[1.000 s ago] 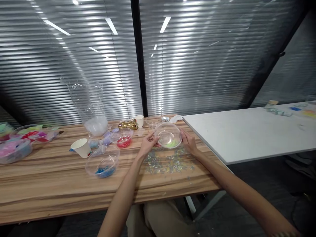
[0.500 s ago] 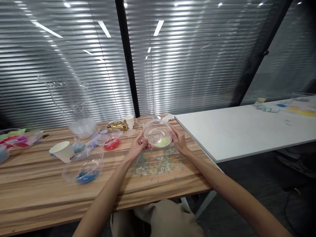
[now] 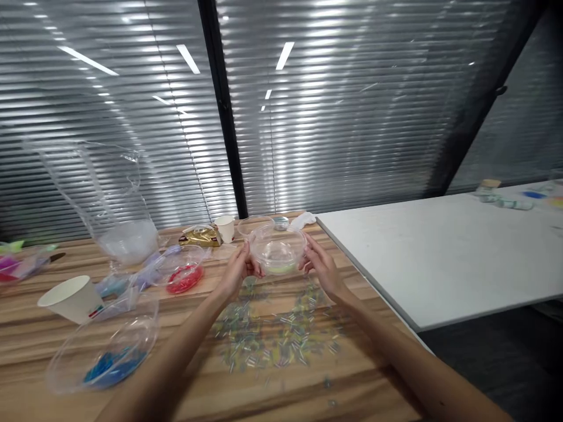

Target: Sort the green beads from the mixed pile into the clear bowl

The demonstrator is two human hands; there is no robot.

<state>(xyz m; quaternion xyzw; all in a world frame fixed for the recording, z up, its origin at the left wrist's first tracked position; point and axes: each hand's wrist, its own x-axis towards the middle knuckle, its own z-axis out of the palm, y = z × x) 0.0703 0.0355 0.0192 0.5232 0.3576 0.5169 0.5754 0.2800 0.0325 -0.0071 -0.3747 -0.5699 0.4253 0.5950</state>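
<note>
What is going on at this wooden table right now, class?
A person holds a clear plastic bowl between both hands, the left hand on one side and the right hand on the other. A few pale green beads lie in its bottom. Below it, small tube beads are scattered over the wooden table. To the left sit a bowl of red beads, a bowl of blue beads and a paper cup.

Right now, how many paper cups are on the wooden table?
2. One paper cup lies tipped at the left by the bowl of blue beads; a smaller cup stands at the back near the gold packet. Others may be hidden.
</note>
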